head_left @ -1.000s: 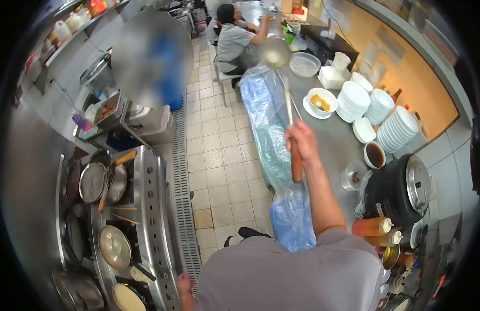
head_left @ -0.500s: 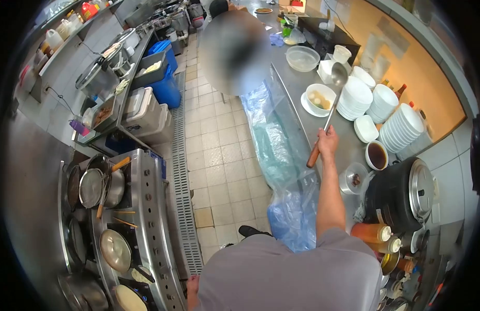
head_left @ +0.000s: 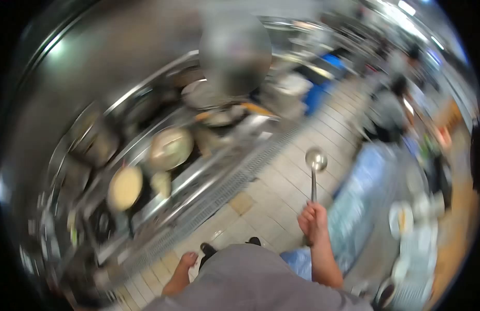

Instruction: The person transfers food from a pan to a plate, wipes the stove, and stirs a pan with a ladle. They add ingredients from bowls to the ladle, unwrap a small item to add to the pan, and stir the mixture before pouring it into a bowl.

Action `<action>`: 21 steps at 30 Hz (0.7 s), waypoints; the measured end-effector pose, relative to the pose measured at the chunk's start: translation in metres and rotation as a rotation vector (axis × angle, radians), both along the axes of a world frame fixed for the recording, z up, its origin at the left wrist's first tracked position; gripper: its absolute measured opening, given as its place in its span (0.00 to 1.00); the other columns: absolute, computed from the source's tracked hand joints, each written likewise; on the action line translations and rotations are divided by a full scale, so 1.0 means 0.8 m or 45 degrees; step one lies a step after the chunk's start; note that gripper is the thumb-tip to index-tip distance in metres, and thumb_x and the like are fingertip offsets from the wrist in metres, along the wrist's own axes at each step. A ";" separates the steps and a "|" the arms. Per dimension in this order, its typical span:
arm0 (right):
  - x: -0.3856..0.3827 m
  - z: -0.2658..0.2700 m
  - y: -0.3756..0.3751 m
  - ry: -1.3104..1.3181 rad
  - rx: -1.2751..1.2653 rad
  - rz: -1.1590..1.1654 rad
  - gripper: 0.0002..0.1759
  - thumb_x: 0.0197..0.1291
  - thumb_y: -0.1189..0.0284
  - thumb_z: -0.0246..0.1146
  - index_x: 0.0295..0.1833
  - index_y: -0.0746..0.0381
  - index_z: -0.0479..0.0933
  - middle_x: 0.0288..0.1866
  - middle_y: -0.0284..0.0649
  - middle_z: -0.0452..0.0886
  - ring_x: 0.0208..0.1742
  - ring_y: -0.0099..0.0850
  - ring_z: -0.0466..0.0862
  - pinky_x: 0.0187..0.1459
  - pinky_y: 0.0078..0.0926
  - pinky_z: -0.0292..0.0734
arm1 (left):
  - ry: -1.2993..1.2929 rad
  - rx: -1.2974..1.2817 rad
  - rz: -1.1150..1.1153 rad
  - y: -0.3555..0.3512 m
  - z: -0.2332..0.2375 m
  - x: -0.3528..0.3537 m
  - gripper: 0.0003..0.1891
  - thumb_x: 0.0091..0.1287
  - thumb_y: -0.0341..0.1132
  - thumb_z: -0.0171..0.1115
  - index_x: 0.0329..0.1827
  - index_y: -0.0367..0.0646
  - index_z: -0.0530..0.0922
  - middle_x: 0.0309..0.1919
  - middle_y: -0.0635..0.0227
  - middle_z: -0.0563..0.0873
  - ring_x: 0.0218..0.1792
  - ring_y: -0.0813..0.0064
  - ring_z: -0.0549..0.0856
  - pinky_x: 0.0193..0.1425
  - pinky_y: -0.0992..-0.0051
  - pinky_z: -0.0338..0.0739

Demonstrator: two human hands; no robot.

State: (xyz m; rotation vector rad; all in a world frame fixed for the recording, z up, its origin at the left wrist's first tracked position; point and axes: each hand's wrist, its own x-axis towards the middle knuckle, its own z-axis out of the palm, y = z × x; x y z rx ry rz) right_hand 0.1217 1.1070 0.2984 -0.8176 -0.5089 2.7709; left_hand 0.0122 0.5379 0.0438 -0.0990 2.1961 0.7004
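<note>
My right hand (head_left: 313, 223) grips the handle of a metal ladle (head_left: 316, 160). The ladle stands upright in front of me, its round bowl at the top, over the tiled floor. Nothing in its bowl can be made out. Low at my side hangs my left hand (head_left: 188, 259), apart from the stove; its fingers are too blurred to read. A white bowl (head_left: 403, 218) with something yellowish in it sits on the counter to the right.
On the left, a stove (head_left: 185, 181) carries a pan (head_left: 171, 147) and a pan of pale yellow content (head_left: 126, 187). A floor grate (head_left: 240, 179) runs alongside it. Blue plastic sheeting (head_left: 362, 181) hangs from the right counter. Another person (head_left: 387, 116) stands farther back.
The view has swung left from the counter toward the stove, blurring the picture. My right hand has carried the ladle away from the bowl, over the floor. My left hand shows more fully.
</note>
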 end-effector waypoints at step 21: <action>-0.318 0.111 -0.574 0.210 1.817 1.477 0.19 0.62 0.75 0.62 0.59 0.66 0.76 0.24 0.33 0.74 0.19 0.23 0.72 0.23 0.25 0.68 | -0.171 0.025 0.466 -0.442 -0.188 0.183 0.32 0.53 0.35 0.75 0.64 0.48 0.78 0.50 0.58 0.87 0.53 0.59 0.86 0.53 0.56 0.83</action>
